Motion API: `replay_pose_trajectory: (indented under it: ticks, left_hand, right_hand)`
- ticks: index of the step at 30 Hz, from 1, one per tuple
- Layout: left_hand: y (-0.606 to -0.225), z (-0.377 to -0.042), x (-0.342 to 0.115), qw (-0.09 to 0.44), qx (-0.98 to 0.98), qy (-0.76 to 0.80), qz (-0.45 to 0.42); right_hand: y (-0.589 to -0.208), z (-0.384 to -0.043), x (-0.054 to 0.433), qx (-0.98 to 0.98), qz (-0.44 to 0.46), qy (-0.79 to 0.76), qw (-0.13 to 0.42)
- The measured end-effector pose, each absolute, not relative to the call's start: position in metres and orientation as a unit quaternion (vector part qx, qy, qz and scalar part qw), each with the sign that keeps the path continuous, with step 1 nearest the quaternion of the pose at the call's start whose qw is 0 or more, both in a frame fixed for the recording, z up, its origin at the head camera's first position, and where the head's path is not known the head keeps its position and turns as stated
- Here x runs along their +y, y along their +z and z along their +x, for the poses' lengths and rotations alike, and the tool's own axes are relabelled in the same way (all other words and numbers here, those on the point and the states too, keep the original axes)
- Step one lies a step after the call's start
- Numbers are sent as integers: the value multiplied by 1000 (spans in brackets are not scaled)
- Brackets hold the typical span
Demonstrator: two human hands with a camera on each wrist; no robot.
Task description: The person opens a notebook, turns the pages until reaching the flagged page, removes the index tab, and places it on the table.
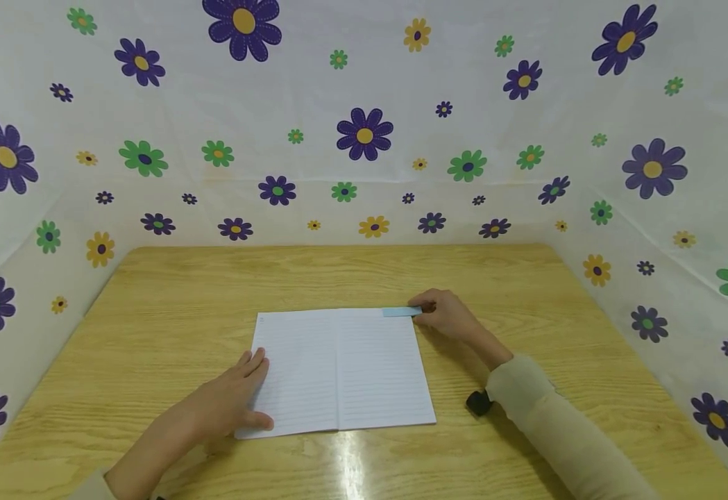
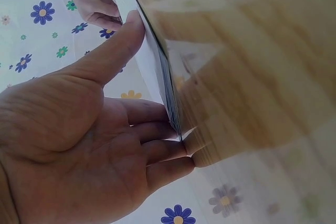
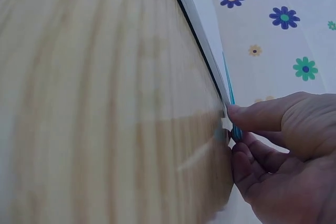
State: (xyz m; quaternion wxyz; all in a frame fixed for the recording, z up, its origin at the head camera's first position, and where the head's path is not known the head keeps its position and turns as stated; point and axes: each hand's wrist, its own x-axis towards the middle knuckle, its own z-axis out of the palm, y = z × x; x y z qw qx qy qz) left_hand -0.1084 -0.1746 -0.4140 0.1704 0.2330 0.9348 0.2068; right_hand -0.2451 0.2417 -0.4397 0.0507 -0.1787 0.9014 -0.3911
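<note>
An open notebook (image 1: 376, 375) with lined white pages lies flat on the wooden table. My left hand (image 1: 229, 397) rests at its left edge, fingertips and thumb on the left page. The left wrist view shows that hand's palm (image 2: 79, 140) from the side, fingers extended beside the page edges. At the notebook's top right corner, my right hand (image 1: 453, 318) pinches the outer end of a light blue strip (image 1: 396, 312). The strip lies along the top of the right page. In the right wrist view, its thin blue edge (image 3: 229, 80) runs up from between thumb and fingers.
The wooden table (image 1: 276, 274) extends around the notebook on all sides. White cloth (image 1: 301, 90) printed with flowers stands behind and at both sides. A small black object (image 1: 479, 403) is beside the right sleeve (image 1: 545, 410).
</note>
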Motion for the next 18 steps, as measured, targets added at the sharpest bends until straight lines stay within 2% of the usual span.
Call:
replay_pose_trajectory:
  ticks: [18]
  left_hand:
    - [-415, -109, -175, 167, 937, 203, 232]
  right_hand:
    - [-441, -247, 237, 918, -178, -352, 32]
